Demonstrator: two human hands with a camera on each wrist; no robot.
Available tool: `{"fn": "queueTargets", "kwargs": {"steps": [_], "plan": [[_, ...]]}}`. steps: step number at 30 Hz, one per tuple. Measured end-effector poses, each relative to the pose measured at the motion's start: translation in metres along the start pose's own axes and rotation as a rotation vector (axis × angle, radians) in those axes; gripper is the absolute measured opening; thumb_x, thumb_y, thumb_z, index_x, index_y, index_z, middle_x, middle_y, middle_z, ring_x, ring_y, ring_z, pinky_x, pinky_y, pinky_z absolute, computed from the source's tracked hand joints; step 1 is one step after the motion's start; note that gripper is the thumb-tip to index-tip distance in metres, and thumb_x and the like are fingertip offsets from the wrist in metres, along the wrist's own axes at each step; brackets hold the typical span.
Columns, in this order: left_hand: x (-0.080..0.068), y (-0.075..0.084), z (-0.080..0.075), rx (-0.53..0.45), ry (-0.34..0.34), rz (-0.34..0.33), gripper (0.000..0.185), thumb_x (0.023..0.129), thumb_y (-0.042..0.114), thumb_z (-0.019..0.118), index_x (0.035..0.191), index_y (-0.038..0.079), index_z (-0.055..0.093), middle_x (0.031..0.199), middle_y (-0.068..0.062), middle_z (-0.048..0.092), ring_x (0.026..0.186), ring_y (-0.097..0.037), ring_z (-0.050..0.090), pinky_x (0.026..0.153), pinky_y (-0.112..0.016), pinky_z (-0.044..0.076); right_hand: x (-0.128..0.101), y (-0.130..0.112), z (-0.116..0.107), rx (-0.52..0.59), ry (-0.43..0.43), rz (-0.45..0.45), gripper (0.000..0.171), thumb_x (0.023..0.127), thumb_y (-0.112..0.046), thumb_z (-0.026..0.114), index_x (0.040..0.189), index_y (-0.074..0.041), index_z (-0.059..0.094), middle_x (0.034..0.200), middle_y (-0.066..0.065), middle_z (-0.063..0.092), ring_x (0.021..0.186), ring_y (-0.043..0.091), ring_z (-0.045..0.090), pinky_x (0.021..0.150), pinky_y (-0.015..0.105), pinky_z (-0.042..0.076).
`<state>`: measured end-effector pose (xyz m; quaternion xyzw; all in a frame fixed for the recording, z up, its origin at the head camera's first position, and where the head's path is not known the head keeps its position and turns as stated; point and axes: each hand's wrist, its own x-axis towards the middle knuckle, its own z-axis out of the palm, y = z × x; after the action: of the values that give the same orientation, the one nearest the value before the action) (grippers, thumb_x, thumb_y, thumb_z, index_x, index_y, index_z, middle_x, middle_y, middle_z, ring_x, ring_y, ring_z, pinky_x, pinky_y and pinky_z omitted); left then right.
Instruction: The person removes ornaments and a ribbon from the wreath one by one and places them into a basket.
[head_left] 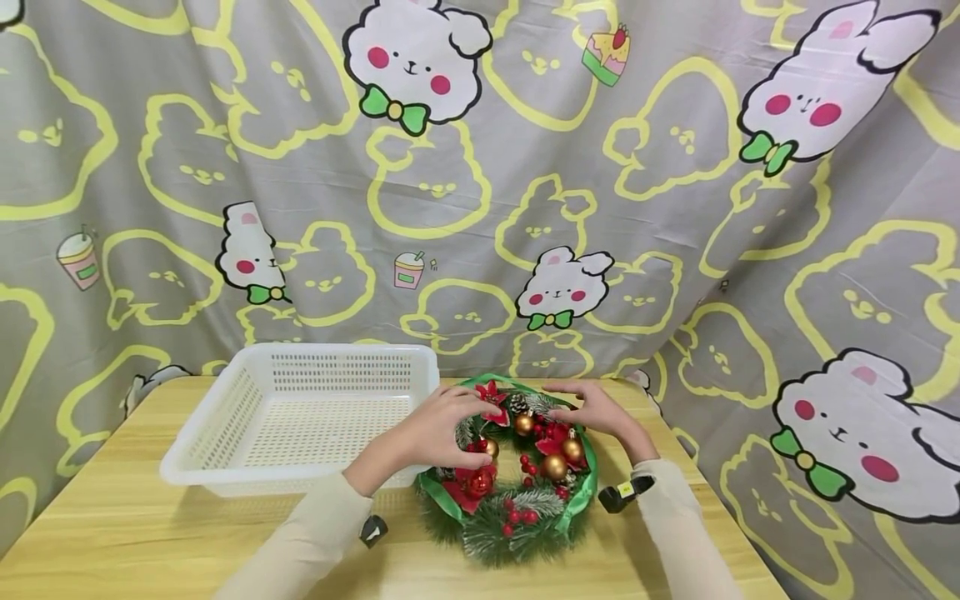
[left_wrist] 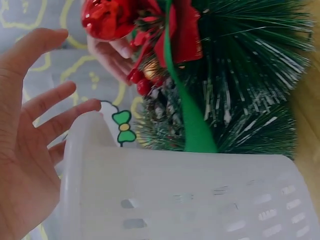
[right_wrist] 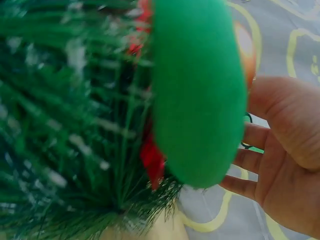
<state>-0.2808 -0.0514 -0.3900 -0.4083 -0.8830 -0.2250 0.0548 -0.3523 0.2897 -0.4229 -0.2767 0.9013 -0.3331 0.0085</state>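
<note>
While a white plastic basket (head_left: 322, 433) stands on the left, the left hand (head_left: 442, 429) and right hand (head_left: 597, 413) are apart over a Christmas wreath (head_left: 543, 502), fingers loosely spread.

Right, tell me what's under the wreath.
The wooden table shows around the wreath and through its central opening. Whatever lies directly beneath the ring is covered by its greenery, so I can't tell.
</note>
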Motion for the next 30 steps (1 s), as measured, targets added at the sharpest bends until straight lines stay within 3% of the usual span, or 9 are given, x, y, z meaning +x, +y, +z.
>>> {"fn": "queueTargets", "kwargs": {"steps": [10,20,27,30], "plan": [[0.000,0.001,0.011,0.105,-0.004,0.122,0.044,0.081,0.052,0.079,0.116,0.027,0.072,0.122,0.007,0.069,0.125,-0.020,0.054,0.110,-0.051,0.039,-0.003,0.004,0.005,-0.035,0.022,0.000,0.050,0.091,-0.026,0.077,0.136,-0.007,0.065,0.139,0.016,0.064,0.131,0.041,0.057,0.105,0.064,0.044],[-0.005,0.006,0.012,0.092,-0.038,0.145,0.039,0.078,0.055,0.081,0.102,0.025,0.075,0.112,0.010,0.071,0.122,-0.020,0.057,0.107,-0.050,0.042,-0.005,0.003,0.000,-0.044,-0.001,-0.014,0.046,0.093,-0.023,0.075,0.134,-0.006,0.066,0.135,0.016,0.067,0.124,0.038,0.062,0.103,0.059,0.048],[-0.006,0.006,0.013,0.102,-0.076,0.127,0.032,0.077,0.052,0.083,0.097,0.029,0.075,0.102,0.012,0.071,0.112,-0.015,0.056,0.103,-0.046,0.042,-0.008,0.002,-0.008,-0.045,-0.072,-0.027,0.050,0.091,-0.024,0.078,0.135,-0.005,0.065,0.136,0.018,0.066,0.107,0.031,0.067,0.081,0.039,0.052],[-0.007,0.007,0.014,0.106,-0.089,0.117,0.029,0.076,0.051,0.083,0.094,0.030,0.075,0.098,0.013,0.070,0.109,-0.013,0.055,0.103,-0.044,0.042,-0.008,0.003,-0.011,-0.070,-0.100,-0.038,0.056,0.088,-0.028,0.080,0.136,-0.005,0.064,0.137,0.018,0.065,0.111,0.032,0.067,0.081,0.037,0.051]]}}
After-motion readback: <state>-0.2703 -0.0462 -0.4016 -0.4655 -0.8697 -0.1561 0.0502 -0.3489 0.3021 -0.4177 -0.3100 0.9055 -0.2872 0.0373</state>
